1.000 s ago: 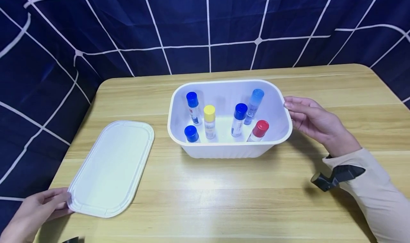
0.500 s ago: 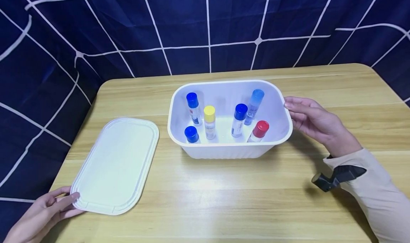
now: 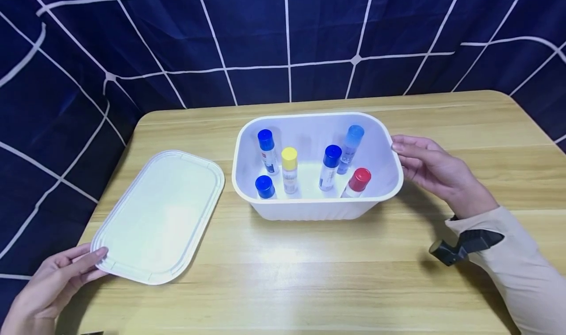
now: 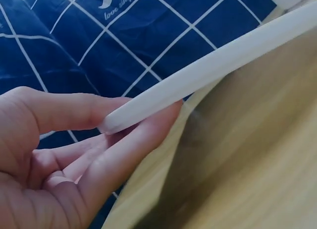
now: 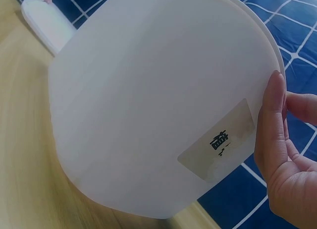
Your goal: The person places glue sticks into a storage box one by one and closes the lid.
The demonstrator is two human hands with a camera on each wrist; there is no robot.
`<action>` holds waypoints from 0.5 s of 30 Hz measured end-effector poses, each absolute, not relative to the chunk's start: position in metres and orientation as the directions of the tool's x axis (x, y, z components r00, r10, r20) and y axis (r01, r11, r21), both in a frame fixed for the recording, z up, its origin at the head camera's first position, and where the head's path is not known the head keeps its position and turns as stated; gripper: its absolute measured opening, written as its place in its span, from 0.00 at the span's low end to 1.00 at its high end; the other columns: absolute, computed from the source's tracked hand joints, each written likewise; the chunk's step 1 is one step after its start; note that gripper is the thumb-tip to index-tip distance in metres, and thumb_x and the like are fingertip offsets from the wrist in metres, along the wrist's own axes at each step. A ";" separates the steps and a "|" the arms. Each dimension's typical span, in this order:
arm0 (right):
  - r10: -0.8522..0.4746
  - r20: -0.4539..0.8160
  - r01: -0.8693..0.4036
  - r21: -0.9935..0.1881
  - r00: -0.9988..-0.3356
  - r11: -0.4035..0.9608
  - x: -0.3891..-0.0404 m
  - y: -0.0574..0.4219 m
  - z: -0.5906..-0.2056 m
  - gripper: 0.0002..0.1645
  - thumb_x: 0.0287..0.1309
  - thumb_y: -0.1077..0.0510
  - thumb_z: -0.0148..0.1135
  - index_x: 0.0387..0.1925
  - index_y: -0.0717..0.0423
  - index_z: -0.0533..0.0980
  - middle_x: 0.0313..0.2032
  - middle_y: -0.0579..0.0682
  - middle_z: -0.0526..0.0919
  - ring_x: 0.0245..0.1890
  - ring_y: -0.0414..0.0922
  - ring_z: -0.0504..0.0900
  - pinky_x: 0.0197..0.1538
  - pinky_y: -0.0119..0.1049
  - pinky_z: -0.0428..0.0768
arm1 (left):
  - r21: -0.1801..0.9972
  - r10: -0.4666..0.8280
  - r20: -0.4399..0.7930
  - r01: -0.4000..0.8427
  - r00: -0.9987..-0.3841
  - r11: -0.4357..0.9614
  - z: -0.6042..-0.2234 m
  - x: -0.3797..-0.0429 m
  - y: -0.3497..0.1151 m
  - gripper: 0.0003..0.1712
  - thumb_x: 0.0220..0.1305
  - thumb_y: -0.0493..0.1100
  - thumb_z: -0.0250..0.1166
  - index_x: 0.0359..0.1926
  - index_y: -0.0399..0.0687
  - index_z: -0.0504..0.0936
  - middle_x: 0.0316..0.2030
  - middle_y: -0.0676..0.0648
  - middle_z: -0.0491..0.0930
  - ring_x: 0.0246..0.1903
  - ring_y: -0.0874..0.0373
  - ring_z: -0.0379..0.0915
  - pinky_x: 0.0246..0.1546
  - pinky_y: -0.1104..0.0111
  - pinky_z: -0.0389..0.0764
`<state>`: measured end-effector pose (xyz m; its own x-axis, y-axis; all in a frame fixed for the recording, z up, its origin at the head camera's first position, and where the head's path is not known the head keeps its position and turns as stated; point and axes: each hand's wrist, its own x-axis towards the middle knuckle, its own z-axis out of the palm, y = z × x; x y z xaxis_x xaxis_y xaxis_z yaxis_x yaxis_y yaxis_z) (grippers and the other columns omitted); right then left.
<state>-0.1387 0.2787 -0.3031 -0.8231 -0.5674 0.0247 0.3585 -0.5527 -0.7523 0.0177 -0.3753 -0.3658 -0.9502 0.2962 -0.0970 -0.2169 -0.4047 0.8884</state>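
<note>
My left hand (image 3: pixel 57 278) pinches the near left corner of a white rectangular lid (image 3: pixel 159 217). From the left wrist view, thumb and fingers (image 4: pixel 111 154) lie on opposite faces of the lid's edge (image 4: pixel 198 75), which is raised off the table. At the right end of a white plastic box (image 3: pixel 309 209), my right hand (image 3: pixel 438 170) holds the rim. The right wrist view has its thumb along the box's outer wall (image 5: pixel 148 100) and other fingers partly hidden behind. Upright inside are several capped tubes resembling glue sticks, including a yellow-capped one (image 3: pixel 290 170) and a red-capped one (image 3: pixel 359 180).
A wooden table (image 3: pixel 283 286) lies under everything, its rounded back edge meeting a blue cloth (image 3: pixel 247 35) with white grid lines. A pale label (image 5: pixel 220 140) is stuck on the box's end wall. A black wrist mount (image 3: pixel 464 244) sits on the right sleeve.
The left hand has taken a firmer pinch on the lid, thumb now on top, and lifted it, moving it slightly farther from me. The box and right hand stay put.
</note>
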 end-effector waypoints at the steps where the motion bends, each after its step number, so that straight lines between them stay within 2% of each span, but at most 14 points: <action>1: -0.565 0.023 0.359 -0.752 -0.825 -0.553 -0.139 0.279 -0.303 0.20 0.70 0.73 0.37 0.51 0.72 0.76 0.45 0.61 0.83 0.43 0.49 0.85 0.46 0.38 0.84 | 0.890 0.274 -0.085 -0.196 -0.958 -0.411 -0.365 0.016 -0.374 0.26 0.69 0.19 0.37 0.48 0.31 0.82 0.43 0.38 0.84 0.45 0.51 0.82 0.45 0.63 0.83; 6: -0.559 0.016 0.361 -0.748 -0.829 -0.557 -0.138 0.280 -0.304 0.20 0.70 0.73 0.37 0.51 0.72 0.75 0.46 0.61 0.83 0.44 0.49 0.85 0.46 0.38 0.84 | 0.912 0.188 -0.070 -0.139 -0.980 -0.386 -0.358 0.011 -0.367 0.25 0.67 0.18 0.39 0.44 0.31 0.84 0.40 0.38 0.85 0.42 0.52 0.83 0.43 0.64 0.84; 11: -0.560 0.017 0.361 -0.748 -0.829 -0.557 -0.138 0.280 -0.304 0.20 0.70 0.73 0.38 0.51 0.72 0.75 0.46 0.62 0.83 0.44 0.50 0.85 0.47 0.38 0.84 | 0.929 0.181 -0.054 -0.115 -0.982 -0.352 -0.351 0.005 -0.359 0.26 0.66 0.17 0.39 0.46 0.32 0.83 0.41 0.39 0.85 0.43 0.54 0.83 0.44 0.65 0.83; 15: -0.565 0.020 0.362 -0.749 -0.825 -0.555 -0.138 0.280 -0.303 0.20 0.70 0.73 0.38 0.52 0.72 0.75 0.46 0.62 0.83 0.45 0.50 0.85 0.47 0.38 0.84 | 0.925 0.120 -0.027 -0.070 -0.992 -0.374 -0.346 0.001 -0.350 0.26 0.65 0.16 0.40 0.46 0.31 0.83 0.41 0.38 0.85 0.42 0.53 0.83 0.43 0.65 0.83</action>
